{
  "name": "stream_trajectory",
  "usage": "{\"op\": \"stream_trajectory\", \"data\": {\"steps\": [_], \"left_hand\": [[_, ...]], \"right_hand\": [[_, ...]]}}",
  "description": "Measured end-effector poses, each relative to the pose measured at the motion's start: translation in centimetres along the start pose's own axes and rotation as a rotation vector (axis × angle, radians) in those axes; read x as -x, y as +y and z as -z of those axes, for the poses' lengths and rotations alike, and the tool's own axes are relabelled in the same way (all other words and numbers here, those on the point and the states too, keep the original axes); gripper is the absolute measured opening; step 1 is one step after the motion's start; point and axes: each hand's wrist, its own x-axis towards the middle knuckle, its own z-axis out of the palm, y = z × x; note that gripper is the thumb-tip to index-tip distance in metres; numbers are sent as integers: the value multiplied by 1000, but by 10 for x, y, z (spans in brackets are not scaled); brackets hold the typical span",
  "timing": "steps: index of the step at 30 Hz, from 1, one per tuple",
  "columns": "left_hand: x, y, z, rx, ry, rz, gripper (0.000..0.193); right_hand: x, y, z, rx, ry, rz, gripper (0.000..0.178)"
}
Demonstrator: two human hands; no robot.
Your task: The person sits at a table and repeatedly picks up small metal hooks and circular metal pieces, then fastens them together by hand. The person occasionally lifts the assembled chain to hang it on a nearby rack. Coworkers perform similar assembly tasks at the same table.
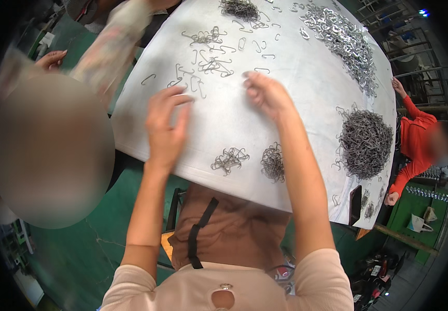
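My left hand (165, 127) hovers over the white-covered table (224, 114), its fingers bent but apart, with nothing visible between them. Just beyond its fingertips lie loose bent wire hooks (195, 83), thin and grey. To the right, my right hand (268, 96) is closed, thumb and forefinger pressed together; any small piece in the pinch is blurred. A single wire hook (262, 70) lies beside those fingertips. Close to the near edge are a small heap of wire hooks (229, 160) and a denser pile (273, 162), partly covered by my right forearm.
A big dark pile of hooks (366, 144) sits at the right, with shiny metal links (346, 46) behind it. Another dark pile (239, 9) is at the far edge. A phone (355, 205) lies near the right corner. People sit left and right, one in a red top (416, 132).
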Motion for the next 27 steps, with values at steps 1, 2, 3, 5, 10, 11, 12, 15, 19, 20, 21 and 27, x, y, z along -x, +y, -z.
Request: {"op": "stream_trajectory", "data": {"steps": [1, 2, 3, 5, 10, 11, 12, 15, 19, 20, 21, 27], "left_hand": [[5, -14, 8, 0, 35, 86, 13], [14, -29, 14, -21, 38, 163, 13], [23, -40, 17, -38, 38, 239, 13], [42, -56, 18, -116, 36, 248, 13], [41, -50, 12, -171, 87, 218, 13], [41, -50, 11, -172, 84, 217, 13], [41, -50, 12, -173, 81, 215, 13], [43, -48, 16, -179, 79, 231, 13], [42, -43, 15, -150, 52, 279, 14], [41, -43, 15, -156, 56, 267, 15], [41, -43, 15, -165, 55, 265, 15], [39, -46, 12, -191, 50, 235, 13]], "right_hand": [[-15, -11, 16, 86, 89, 60, 20], [-27, -23, 25, 225, 207, 109, 18], [-49, -29, 45, 362, 306, 202, 17], [-83, -45, 61, 526, 434, 220, 17], [-143, -59, 54, 1246, 682, 206, 13], [-149, -59, 55, 1301, 639, 214, 17], [-152, -58, 54, 1357, 595, 221, 22], [-139, -63, 69, 638, 316, 174, 24], [-106, -71, 106, -484, -70, 358, 17], [-105, -72, 109, -551, 23, 351, 14], [-95, -83, 94, -622, 117, 344, 12], [-162, -97, 137, 230, 443, 159, 22]]}}
